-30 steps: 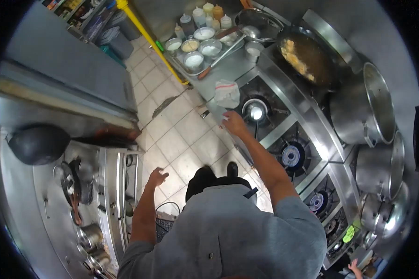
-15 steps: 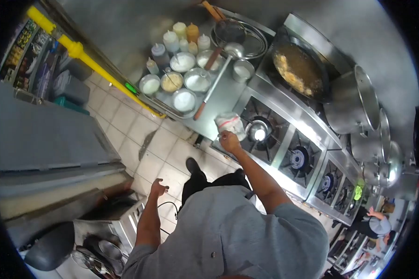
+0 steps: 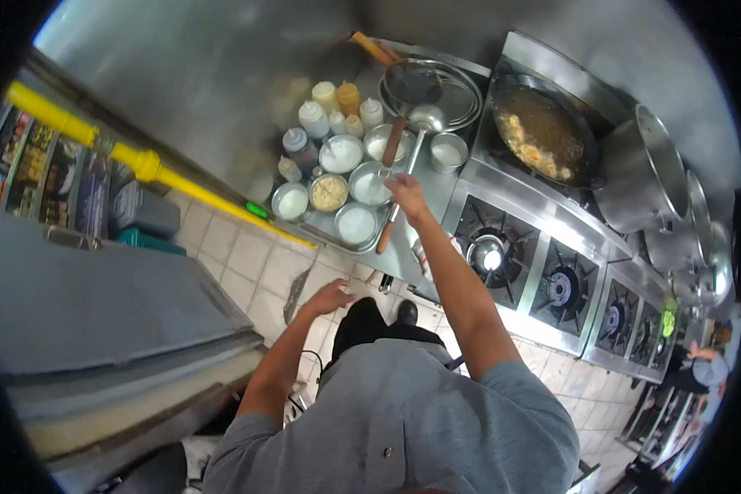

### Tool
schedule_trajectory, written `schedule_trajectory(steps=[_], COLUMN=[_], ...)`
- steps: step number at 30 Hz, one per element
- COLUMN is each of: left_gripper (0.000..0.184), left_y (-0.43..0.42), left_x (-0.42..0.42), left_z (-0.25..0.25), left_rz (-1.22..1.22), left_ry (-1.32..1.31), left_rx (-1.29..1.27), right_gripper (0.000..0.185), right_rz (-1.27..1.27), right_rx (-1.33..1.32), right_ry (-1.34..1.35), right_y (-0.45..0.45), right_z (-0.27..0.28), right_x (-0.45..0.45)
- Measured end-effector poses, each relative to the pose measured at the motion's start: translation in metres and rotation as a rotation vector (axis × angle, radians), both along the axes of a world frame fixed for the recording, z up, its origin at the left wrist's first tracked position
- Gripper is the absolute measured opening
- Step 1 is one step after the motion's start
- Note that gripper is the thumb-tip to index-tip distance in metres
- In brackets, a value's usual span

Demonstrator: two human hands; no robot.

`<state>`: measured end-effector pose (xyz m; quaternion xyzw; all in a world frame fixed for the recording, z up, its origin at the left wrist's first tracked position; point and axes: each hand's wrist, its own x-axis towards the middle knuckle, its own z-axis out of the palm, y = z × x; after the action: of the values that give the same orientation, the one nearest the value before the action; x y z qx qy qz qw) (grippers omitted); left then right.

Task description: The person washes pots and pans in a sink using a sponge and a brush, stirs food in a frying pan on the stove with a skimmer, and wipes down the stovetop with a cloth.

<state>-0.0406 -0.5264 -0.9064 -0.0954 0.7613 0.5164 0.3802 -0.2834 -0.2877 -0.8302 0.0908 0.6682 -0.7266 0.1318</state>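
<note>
My right hand reaches over the steel counter, its fingers bent at the edge of a bowl of white contents and beside the ladle's long handle. What its fingertips hold, if anything, is too small to tell. My left hand hangs over the tiled floor with its fingers apart, holding nothing. A bowl of yellowish grains and several bowls of white contents stand near my right hand. The white cloth lies partly hidden behind my right forearm.
Squeeze bottles stand behind the bowls. A wok holds oil and frying pieces at the back right, beside large pots. Burners line the stove. A yellow pipe crosses the left. Another person is at far right.
My right hand has left the white cloth and moved forward to the bowls. My left hand has moved forward and right. The view has turned and come nearer the counter.
</note>
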Motion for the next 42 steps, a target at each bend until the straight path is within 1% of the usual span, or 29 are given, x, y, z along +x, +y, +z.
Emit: schedule_trajectory(steps=[1,2,4,5,6,8,9,11,12,14,15,17,18,20,21,22,23,25,26,27,28,29,30,33,34,35,38,40,42], left_gripper=[0.065,0.062,0.057,0.055,0.054,0.056,0.056,0.06,0.06,0.064,0.066,0.067,0.067,0.068,0.068,0.068,0.068,0.068,0.067,0.066,0.066,0.066,0.066,0.065,0.064,0.06,0.057,0.056,0.055], left_y=[0.012,0.023,0.028,0.032,0.033,0.032,0.028,0.024,0.023,0.022,0.025,0.037,0.044,0.064,0.075,0.086,0.098,0.119,0.123,0.126,0.125,0.124,0.121,0.098,0.09,0.081,0.06,0.053,0.048], left_x=[-0.012,-0.021,-0.039,-0.05,-0.054,-0.073,-0.082,-0.094,-0.096,-0.113,-0.117,-0.127,-0.132,-0.139,-0.142,-0.145,-0.147,-0.15,-0.15,-0.151,-0.15,-0.149,-0.149,-0.149,-0.149,-0.15,-0.153,-0.155,-0.158], left_z=[0.018,0.029,0.017,0.031,0.038,0.069,0.071,0.073,0.073,0.07,0.066,0.056,0.054,0.062,0.063,0.064,0.063,0.091,0.099,0.089,0.09,0.095,0.098,0.094,0.094,0.095,0.091,0.095,0.114], left_rz=[-0.067,-0.133,-0.254,-0.333,-0.35,-0.449,-0.472,-0.54,-0.57,-0.73,-0.791,-0.865,-0.883,-0.925,-0.976,-1.024,-1.091,-1.155,-1.197,-1.202,-1.21,-1.183,-1.153,-1.095,-1.068,-1.065,-1.023,-1.03,-1.036], left_ry=[0.005,0.011,0.058,0.105,0.174,0.167,0.169,0.18,0.172,0.13,0.142,0.149,0.146,0.126,0.152,0.18,0.236,0.241,0.246,0.325,0.325,0.349,0.372,0.278,0.222,0.277,0.255,0.256,0.258], left_rx=[0.05,0.101,0.231,0.24,0.255,0.24,0.248,0.276,0.292,0.206,0.147,0.182,0.204,0.2,0.187,0.175,0.162,0.126,0.087,0.149,0.155,0.178,0.202,0.239,0.229,0.228,0.258,0.222,0.187], right_gripper=[0.049,0.049,0.049,0.041,0.029,0.02,0.02,0.019,0.019,0.024,0.023,0.018,0.018,0.028,0.036,0.034,0.031,0.019,0.02,0.021,0.02,0.018,0.022,0.023,0.022,0.022,0.02,0.023,0.028], right_rz=[-0.09,-0.115,-0.087,-0.108,-0.249,-0.279,-0.302,-0.166,-0.2,-0.083,-0.092,-0.111,-0.146,-0.367,-0.303,-0.215,-0.267,-0.484,-0.571,-0.594,-0.553,-0.609,-0.599,-0.551,-0.513,-0.474,-0.403,-0.363,-0.366], right_rx=[0.005,0.005,-0.149,-0.265,-0.372,-0.403,-0.401,-0.68,-0.671,-0.741,-0.7,-0.573,-0.562,-0.434,-0.356,-0.254,-0.109,0.103,0.2,0.323,0.465,0.624,0.65,0.581,0.501,0.42,0.419,0.474,0.982], right_ry=[-0.053,-0.043,-0.16,-0.255,-0.371,-0.382,-0.373,-0.166,-0.161,-0.126,-0.056,0.046,0.061,0.168,0.131,0.075,0.058,0.108,0.072,0.099,0.152,0.058,0.073,-0.021,-0.032,-0.04,-0.073,-0.085,0.062], right_y=[-0.006,-0.012,-0.028,-0.036,-0.048,-0.06,-0.063,-0.062,-0.057,-0.037,-0.025,0.0,0.01,0.026,0.051,0.079,0.102,0.14,0.151,0.174,0.197,0.197,0.219,0.221,0.22,0.217,0.212,0.217,0.216], right_z=[0.006,0.009,-0.002,-0.02,-0.002,0.01,0.018,0.036,0.045,0.077,0.097,0.126,0.135,0.153,0.168,0.185,0.186,0.194,0.214,0.206,0.2,0.217,0.204,0.219,0.218,0.216,0.198,0.176,0.162], right_x=[-0.016,-0.033,-0.066,-0.087,-0.092,-0.104,-0.109,-0.11,-0.102,-0.085,-0.069,-0.032,-0.017,0.012,0.028,0.041,0.046,0.061,0.072,0.076,0.085,0.097,0.107,0.134,0.139,0.141,0.137,0.126,0.115])
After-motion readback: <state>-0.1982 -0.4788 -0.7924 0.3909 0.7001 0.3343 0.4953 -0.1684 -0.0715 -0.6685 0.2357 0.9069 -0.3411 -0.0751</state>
